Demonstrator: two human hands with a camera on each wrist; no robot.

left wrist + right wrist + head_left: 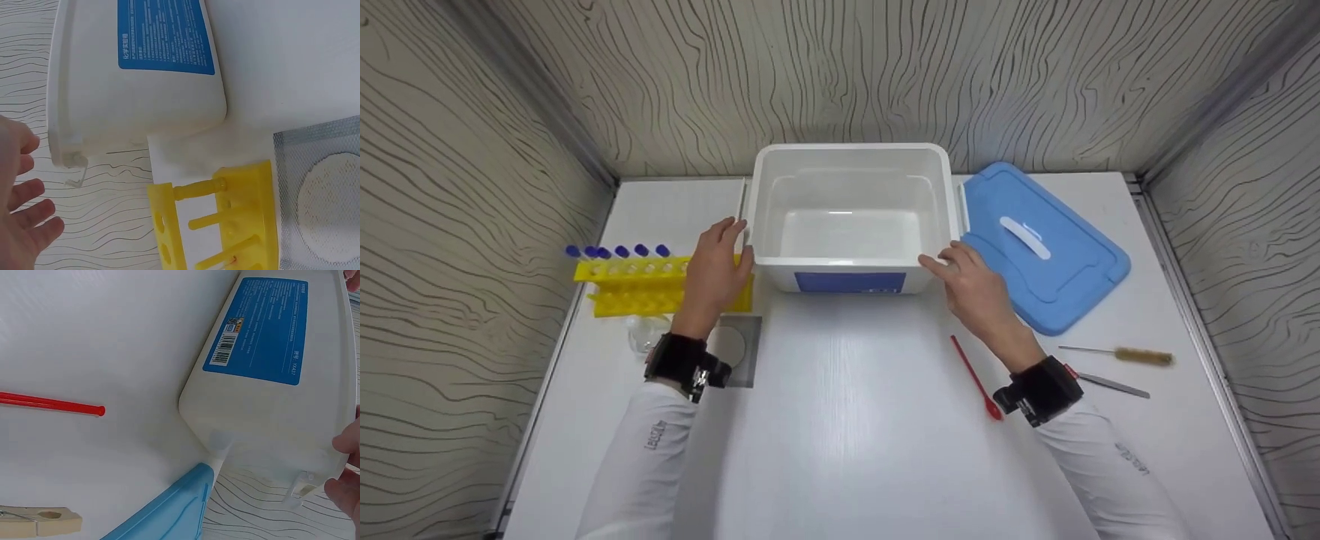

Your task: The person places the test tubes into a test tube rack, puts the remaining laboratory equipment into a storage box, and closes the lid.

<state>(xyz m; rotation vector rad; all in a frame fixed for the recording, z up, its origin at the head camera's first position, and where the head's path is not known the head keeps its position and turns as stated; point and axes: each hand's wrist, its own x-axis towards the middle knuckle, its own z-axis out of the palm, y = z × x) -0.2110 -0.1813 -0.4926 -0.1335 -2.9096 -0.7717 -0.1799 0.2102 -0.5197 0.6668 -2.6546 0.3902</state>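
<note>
A lidless white plastic storage box (851,262) with a blue label (169,36) stands at the back middle of the table. My left hand (714,266) is at its left side, thumb near the front left corner and fingers loosely spread in the left wrist view. With my right hand (976,291) I hold the front right rim corner, thumb on the front edge and fingers by the side latch (300,488). The blue lid (1065,255) with a white handle lies right of the box. A yellow test tube rack (637,304) is beside my left hand.
Several blue-capped test tubes (621,252) stand in the rack. A clear glass vessel (643,335) and wire gauze (751,360) lie before it. Rightward are a red spoon (976,379), tube brush (1144,356), tweezers (1114,385) and a wooden clamp (56,523). Patterned walls enclose the table.
</note>
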